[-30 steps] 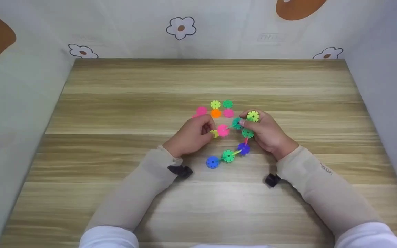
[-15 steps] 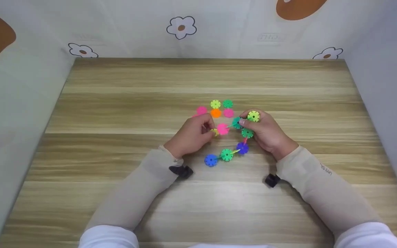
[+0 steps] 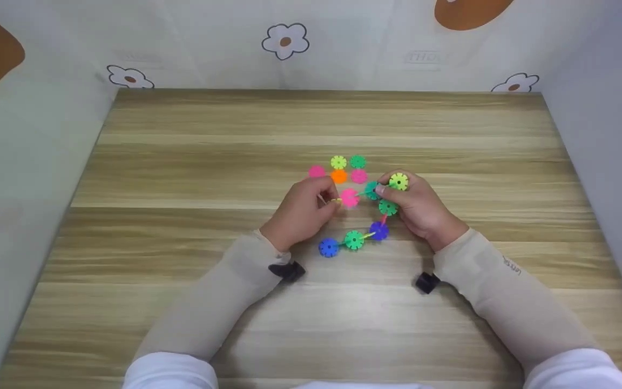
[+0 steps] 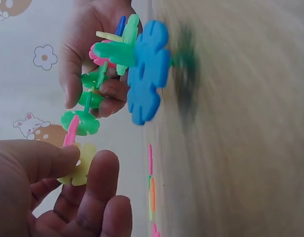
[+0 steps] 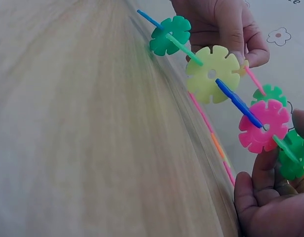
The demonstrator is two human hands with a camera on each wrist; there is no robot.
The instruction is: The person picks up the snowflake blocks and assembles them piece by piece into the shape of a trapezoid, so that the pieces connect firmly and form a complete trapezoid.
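Observation:
Between thumb and fingers my left hand [image 3: 305, 210] pinches a yellow slotted plastic disc [image 4: 84, 167], a snowflake-type building disc. In the left wrist view it meets the edge of a pink disc [image 4: 71, 131], which shows as pink [image 3: 350, 198] in the head view. That pink disc belongs to a curved chain of interlocked discs. My right hand [image 3: 421, 208] grips the chain at a green disc [image 3: 372, 190], and a yellow-green disc [image 3: 398, 182] lies over its fingers. From there the chain hangs towards me and ends in a blue disc [image 3: 329, 247]. Fingers partly hide the held discs.
Several loose discs lie flat on the wooden table [image 3: 208, 162] just beyond my hands, among them an orange disc [image 3: 338, 176] and a green disc [image 3: 358, 161]. Patterned walls [image 3: 343, 48] enclose the table's back and sides.
My left hand has shifted slightly away from me. The yellow disc in it has turned more edge-on, and the chain's blue end has swung a little left and away.

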